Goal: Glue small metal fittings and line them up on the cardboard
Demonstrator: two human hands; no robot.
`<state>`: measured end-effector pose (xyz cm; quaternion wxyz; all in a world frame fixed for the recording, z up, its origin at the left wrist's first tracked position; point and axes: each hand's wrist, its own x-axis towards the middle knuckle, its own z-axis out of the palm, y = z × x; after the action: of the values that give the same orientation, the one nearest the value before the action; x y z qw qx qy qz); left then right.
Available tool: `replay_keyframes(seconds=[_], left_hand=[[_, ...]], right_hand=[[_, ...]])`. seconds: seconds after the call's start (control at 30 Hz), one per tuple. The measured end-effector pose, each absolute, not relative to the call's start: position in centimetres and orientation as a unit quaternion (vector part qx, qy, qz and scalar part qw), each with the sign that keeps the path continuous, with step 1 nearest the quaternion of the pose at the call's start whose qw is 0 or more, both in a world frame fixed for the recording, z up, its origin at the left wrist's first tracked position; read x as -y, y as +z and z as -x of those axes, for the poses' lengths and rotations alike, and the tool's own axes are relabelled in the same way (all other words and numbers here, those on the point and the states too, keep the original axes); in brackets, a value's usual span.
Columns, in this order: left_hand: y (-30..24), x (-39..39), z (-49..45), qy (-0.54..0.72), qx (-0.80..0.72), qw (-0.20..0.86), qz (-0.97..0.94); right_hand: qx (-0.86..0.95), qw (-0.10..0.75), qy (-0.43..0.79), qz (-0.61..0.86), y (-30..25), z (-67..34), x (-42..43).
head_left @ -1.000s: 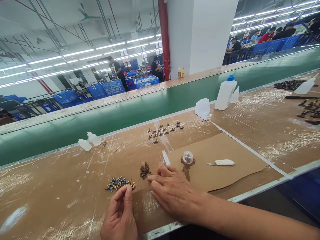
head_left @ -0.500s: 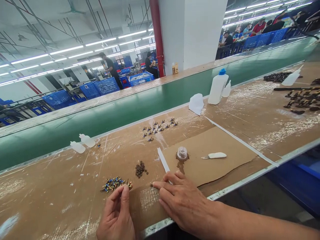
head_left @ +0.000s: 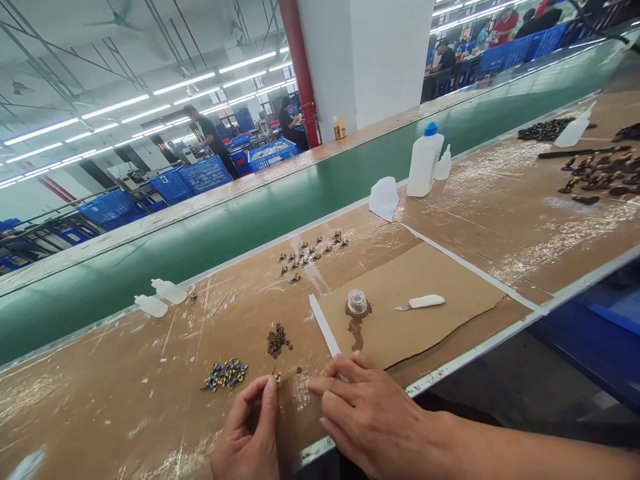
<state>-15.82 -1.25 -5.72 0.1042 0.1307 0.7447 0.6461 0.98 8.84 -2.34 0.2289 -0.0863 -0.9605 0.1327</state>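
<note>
Now our left hand (head_left: 247,430) pinches, thumb and forefinger together, just beside heap of blue-and-brass fittings (head_left: 226,375), held item too small to tell; right hand (head_left: 373,417) rests flat, fingers apart, on brown-covered tabletop (head_left: 100,400), near lone brown bead (head_left: 299,369).

Left hand (head_left: 246,433) cut off by bottom edge — whatever fingers pinch hidden (too small to tell).

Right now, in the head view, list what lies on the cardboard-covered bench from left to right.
Two small white plastic bottles → blue-and-brass small parts → dark brown small parts → white paper strip → small clear jar → white-handled craft knife → scattered dark parts
</note>
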Motion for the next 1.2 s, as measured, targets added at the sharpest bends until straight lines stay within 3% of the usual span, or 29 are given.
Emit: replay_keyframes(seconds=[0.33, 0.77, 1.2], left_hand=[[-3.3, 1.2, 17.1, 0.527, -0.804, 0.213, -0.174], [-2.2, 0.6, 14.8, 0.584, -0.785, 0.157, -0.132], [-3.4, 1.2, 15.1, 0.584, -0.788, 0.109, -0.16]], right_hand=[[0.909, 0.335, 0.207, 0.138, -2.1, -8.1, -11.7], [0.956, 0.214, 0.176, 0.099, -2.2, -0.7, -9.7], [0.959, 0.214, 0.158, 0.098, -2.8, 0.3, -10.0]])
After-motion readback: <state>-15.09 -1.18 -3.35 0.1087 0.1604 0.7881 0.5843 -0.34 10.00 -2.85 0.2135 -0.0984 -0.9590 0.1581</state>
